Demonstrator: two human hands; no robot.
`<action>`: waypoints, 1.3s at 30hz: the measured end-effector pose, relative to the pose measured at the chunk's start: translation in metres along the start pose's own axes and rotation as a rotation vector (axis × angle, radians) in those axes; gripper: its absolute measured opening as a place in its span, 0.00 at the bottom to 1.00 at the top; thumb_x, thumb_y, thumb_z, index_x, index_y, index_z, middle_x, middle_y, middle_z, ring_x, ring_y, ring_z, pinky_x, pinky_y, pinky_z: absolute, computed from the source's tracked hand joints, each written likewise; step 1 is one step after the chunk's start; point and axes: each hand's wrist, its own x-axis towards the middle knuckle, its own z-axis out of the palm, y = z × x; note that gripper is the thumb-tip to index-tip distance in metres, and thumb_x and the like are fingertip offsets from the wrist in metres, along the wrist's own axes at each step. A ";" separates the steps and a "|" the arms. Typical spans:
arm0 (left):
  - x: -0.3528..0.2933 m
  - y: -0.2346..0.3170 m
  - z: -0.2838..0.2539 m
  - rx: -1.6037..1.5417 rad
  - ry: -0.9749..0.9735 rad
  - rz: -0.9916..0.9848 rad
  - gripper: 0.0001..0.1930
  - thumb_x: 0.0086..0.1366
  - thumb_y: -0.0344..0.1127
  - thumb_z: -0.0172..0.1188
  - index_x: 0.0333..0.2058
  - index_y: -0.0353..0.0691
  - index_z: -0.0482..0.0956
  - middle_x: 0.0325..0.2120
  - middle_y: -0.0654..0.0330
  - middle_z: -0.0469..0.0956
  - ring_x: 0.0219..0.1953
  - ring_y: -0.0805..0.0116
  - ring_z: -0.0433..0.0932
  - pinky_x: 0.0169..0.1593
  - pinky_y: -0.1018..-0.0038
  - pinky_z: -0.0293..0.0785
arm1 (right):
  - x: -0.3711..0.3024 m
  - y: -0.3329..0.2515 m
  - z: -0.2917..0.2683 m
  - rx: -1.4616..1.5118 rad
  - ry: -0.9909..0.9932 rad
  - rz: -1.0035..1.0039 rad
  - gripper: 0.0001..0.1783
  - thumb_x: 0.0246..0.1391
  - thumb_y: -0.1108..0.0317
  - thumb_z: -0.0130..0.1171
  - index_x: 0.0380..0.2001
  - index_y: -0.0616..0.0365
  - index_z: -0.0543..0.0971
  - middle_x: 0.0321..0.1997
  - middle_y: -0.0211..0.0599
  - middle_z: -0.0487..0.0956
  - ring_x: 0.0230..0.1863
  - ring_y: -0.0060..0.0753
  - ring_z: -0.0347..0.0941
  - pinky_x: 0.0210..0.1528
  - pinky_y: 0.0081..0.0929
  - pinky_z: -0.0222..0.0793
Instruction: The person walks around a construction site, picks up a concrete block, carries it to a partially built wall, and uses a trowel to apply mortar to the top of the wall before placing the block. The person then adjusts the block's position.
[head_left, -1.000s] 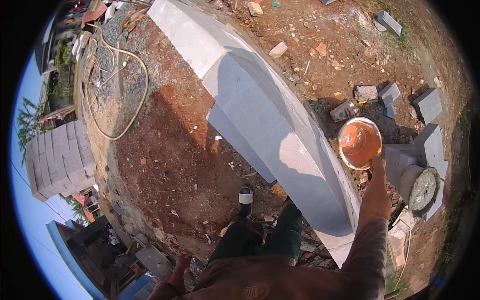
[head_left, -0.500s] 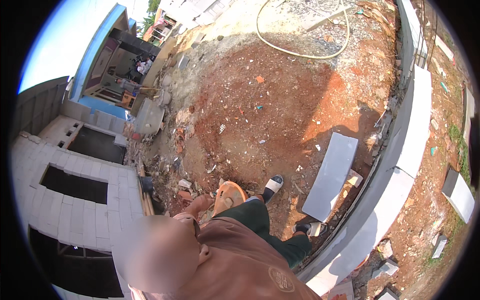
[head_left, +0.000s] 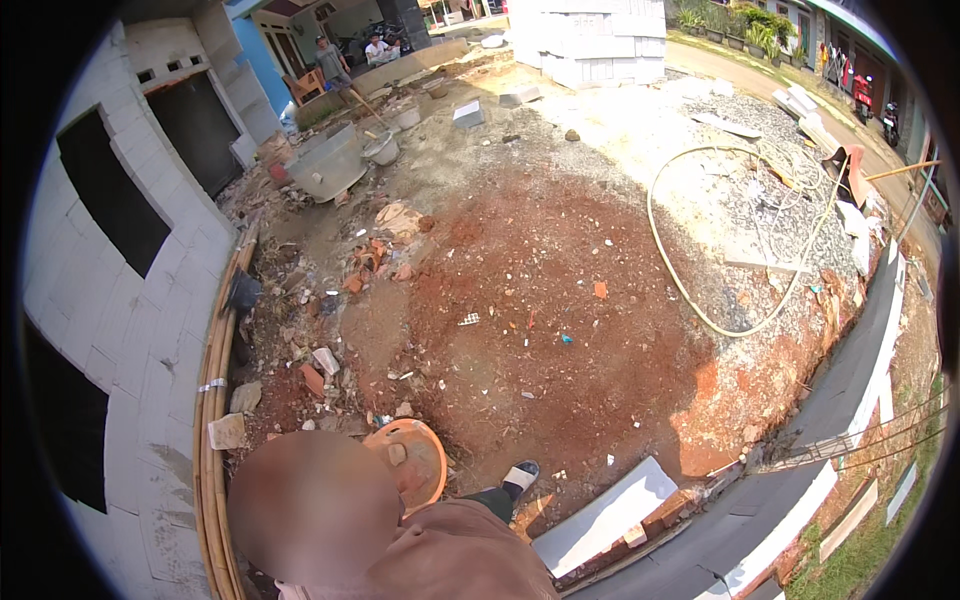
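Neither of my hands shows. A blurred round patch covers the lower left and may hide a hand or arm. Beside it, a brown shirt (head_left: 465,555) rises from the lower edge. Just past the patch is an orange bucket (head_left: 443,468), partly covered by it, with a brownish lump (head_left: 397,455) inside. Whether a hand touches the bucket is hidden. To the right of the bucket, a dark trouser leg ends in a sandaled foot (head_left: 520,476) on the reddish soil. A pale flat slab (head_left: 610,515) lies right of the foot.
Bamboo poles (head_left: 212,430) run along a grey block wall (head_left: 130,330) at left. A low wall (head_left: 800,480) with protruding rods borders the right. Farther off are a hose (head_left: 690,300), a grey tub (head_left: 330,165), stacked blocks (head_left: 590,45) and two people (head_left: 330,65) near a porch.
The view has lifted and swung, so the far yard and road show now. A hand seen earlier beside the bucket is out of sight, and so is one foot.
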 end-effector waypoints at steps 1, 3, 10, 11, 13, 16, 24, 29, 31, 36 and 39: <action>0.025 0.007 -0.007 -0.040 0.000 0.015 0.23 0.60 0.51 0.48 0.37 0.35 0.77 0.34 0.43 0.76 0.39 0.47 0.75 0.45 0.59 0.69 | 0.002 -0.031 0.010 0.009 -0.014 -0.051 0.25 0.58 0.54 0.46 0.40 0.72 0.72 0.40 0.55 0.74 0.37 0.44 0.71 0.42 0.37 0.66; 0.065 0.026 -0.044 -0.151 0.048 0.041 0.24 0.60 0.51 0.49 0.39 0.33 0.75 0.37 0.42 0.76 0.41 0.48 0.74 0.46 0.60 0.68 | -0.002 -0.085 0.047 0.054 -0.150 -0.143 0.26 0.59 0.54 0.46 0.41 0.74 0.72 0.42 0.57 0.74 0.39 0.46 0.71 0.44 0.38 0.67; 0.083 0.049 -0.143 -0.688 0.430 -0.176 0.22 0.61 0.50 0.50 0.38 0.34 0.75 0.33 0.46 0.76 0.39 0.51 0.75 0.44 0.63 0.68 | -0.127 -0.191 0.253 0.370 -0.871 -0.276 0.16 0.55 0.59 0.55 0.35 0.63 0.73 0.22 0.28 0.69 0.22 0.17 0.59 0.23 0.18 0.55; 0.082 0.031 -0.127 -0.710 0.446 -0.181 0.21 0.61 0.50 0.50 0.38 0.34 0.76 0.35 0.45 0.76 0.41 0.49 0.75 0.45 0.62 0.68 | -0.141 -0.192 0.271 0.360 -0.936 -0.255 0.15 0.55 0.59 0.55 0.35 0.61 0.73 0.21 0.26 0.68 0.20 0.14 0.58 0.20 0.16 0.52; 0.061 0.016 -0.087 -0.663 0.366 -0.314 0.20 0.62 0.48 0.50 0.41 0.36 0.76 0.38 0.45 0.76 0.44 0.47 0.74 0.47 0.60 0.68 | -0.153 -0.203 0.272 0.247 -1.141 -0.199 0.15 0.54 0.59 0.55 0.36 0.61 0.73 0.21 0.26 0.68 0.20 0.15 0.59 0.19 0.16 0.53; 0.019 -0.019 -0.018 -0.019 0.119 -0.192 0.18 0.62 0.45 0.48 0.43 0.37 0.75 0.39 0.45 0.76 0.45 0.47 0.74 0.46 0.58 0.69 | -0.153 -0.201 0.281 0.073 -1.353 -0.015 0.18 0.55 0.57 0.54 0.40 0.61 0.73 0.26 0.32 0.72 0.25 0.22 0.66 0.23 0.23 0.63; -0.049 -0.004 0.134 0.015 0.328 -0.549 0.13 0.60 0.38 0.48 0.33 0.38 0.77 0.29 0.50 0.77 0.32 0.55 0.78 0.38 0.60 0.73 | -0.117 -0.177 0.312 -0.452 -1.529 -0.165 0.20 0.52 0.56 0.54 0.38 0.64 0.74 0.28 0.41 0.76 0.28 0.32 0.72 0.25 0.32 0.70; 0.025 0.147 0.031 -0.752 0.442 -0.559 0.19 0.58 0.49 0.51 0.37 0.39 0.79 0.33 0.49 0.78 0.37 0.53 0.78 0.45 0.60 0.70 | -0.033 -0.183 0.417 -0.567 -1.383 -0.856 0.19 0.50 0.58 0.54 0.33 0.68 0.76 0.25 0.47 0.77 0.29 0.37 0.75 0.29 0.34 0.72; 0.019 0.180 0.004 -0.889 0.447 -0.534 0.18 0.59 0.49 0.52 0.34 0.39 0.78 0.26 0.53 0.79 0.34 0.57 0.78 0.43 0.62 0.70 | -0.023 -0.197 0.462 -0.612 -1.258 -1.052 0.19 0.49 0.59 0.54 0.31 0.70 0.77 0.25 0.49 0.78 0.30 0.39 0.77 0.31 0.35 0.73; -0.006 0.166 0.058 -0.846 0.513 -0.653 0.20 0.59 0.49 0.51 0.36 0.36 0.77 0.30 0.51 0.79 0.37 0.55 0.78 0.44 0.62 0.70 | -0.081 -0.283 0.518 -0.067 -1.476 -0.525 0.14 0.47 0.63 0.55 0.18 0.64 0.72 0.11 0.39 0.69 0.10 0.32 0.64 0.12 0.30 0.60; 0.006 0.159 0.090 -0.624 0.522 -0.574 0.14 0.56 0.42 0.53 0.33 0.37 0.79 0.23 0.51 0.78 0.29 0.53 0.78 0.35 0.59 0.73 | -0.101 -0.322 0.553 0.200 -1.372 -0.664 0.14 0.47 0.62 0.56 0.21 0.65 0.75 0.13 0.35 0.71 0.15 0.28 0.68 0.14 0.27 0.60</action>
